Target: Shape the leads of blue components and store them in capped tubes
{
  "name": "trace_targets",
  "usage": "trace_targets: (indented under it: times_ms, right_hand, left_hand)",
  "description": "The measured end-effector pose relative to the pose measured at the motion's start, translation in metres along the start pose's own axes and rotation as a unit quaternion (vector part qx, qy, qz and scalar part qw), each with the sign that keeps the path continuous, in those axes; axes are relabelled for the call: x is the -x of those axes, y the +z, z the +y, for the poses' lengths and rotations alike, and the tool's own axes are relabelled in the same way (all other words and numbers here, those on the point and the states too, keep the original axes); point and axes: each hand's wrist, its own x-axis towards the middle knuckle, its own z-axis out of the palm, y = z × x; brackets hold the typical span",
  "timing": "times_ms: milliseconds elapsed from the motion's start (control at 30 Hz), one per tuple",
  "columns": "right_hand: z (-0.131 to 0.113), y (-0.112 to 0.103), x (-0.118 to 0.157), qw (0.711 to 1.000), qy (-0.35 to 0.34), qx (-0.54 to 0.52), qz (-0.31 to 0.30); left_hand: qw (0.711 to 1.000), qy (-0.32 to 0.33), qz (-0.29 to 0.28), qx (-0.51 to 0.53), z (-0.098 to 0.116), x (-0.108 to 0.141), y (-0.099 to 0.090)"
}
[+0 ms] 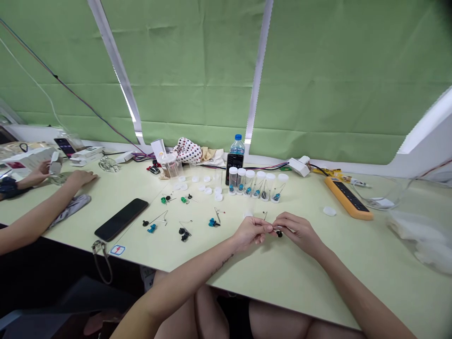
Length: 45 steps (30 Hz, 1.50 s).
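My left hand (252, 231) and my right hand (298, 231) meet just above the table, fingertips pinched together. Between them is a small black knob piece (279, 233); its finer details are hidden by the fingers. A thin metal wire (265, 215) sticks up just behind the fingers. Beyond my hands stand several clear tubes (261, 187) with white caps, holding blue pieces and wires. To the left lie small sets of knobs and bent wires: a blue set (213, 222), a black set (184, 234), a blue-and-black set (151, 228) and green ones (184, 200).
Loose white caps (208, 191) lie left of the tubes, one cap (329, 211) at right. A phone showing a timer (235, 161) leans on a bottle (238, 143). A black phone (122, 219) and an orange power strip (348, 197) flank the area. A co-worker's hands (79, 178) are at far left.
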Motion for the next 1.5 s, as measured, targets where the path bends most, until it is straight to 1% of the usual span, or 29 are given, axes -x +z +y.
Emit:
trace_targets:
  times_ms: [133,233,333,467,533,700,900,1167,1233,1333,1400,1500]
  right_hand:
    - [0.002,0.001,-0.001,0.999,0.033,-0.017,-0.022]
    - [0.001,0.001,-0.003,0.997,0.063,-0.041,-0.028]
    - [0.001,0.001,-0.004,0.993,0.09,-0.062,-0.035]
    - [0.002,0.001,-0.004,0.986,0.133,-0.085,-0.049]
    - [0.003,0.001,-0.005,0.983,0.143,-0.099,-0.056]
    - [0.004,-0.001,-0.004,0.982,0.144,-0.114,-0.047]
    - [0.005,-0.001,-0.003,0.977,0.154,-0.137,-0.053]
    - [0.001,-0.005,-0.003,0.971,0.168,-0.161,-0.051]
    - [0.0,-0.006,-0.005,0.971,0.162,-0.167,-0.048]
    - [-0.002,-0.005,-0.006,0.974,0.142,-0.166,-0.051]
    - [-0.003,-0.004,-0.007,0.976,0.136,-0.159,-0.057]
    - [-0.003,-0.002,-0.006,0.977,0.145,-0.143,-0.06]
  left_hand:
    - [0.999,0.031,0.01,0.002,-0.001,0.001,0.002]
    - [0.999,0.04,0.014,-0.016,0.0,0.001,0.002]
    - [0.997,0.045,0.018,-0.061,0.003,0.002,0.002]
    - [0.989,0.07,0.006,-0.133,0.003,0.003,0.002]
    - [0.987,0.076,-0.002,-0.144,0.001,0.002,0.002]
    - [0.99,0.071,-0.036,-0.117,-0.004,-0.001,0.002]
    - [0.983,0.106,-0.048,-0.145,-0.001,0.003,0.003]
    - [0.992,0.051,-0.104,-0.05,0.004,0.002,0.003]
    - [0.993,0.044,-0.106,-0.028,0.005,0.002,0.003]
    - [0.993,0.052,-0.104,-0.003,0.008,0.002,0.003]
    - [0.993,0.06,-0.1,-0.002,0.009,0.002,0.003]
    - [0.994,0.061,-0.083,-0.018,0.007,0.001,0.003]
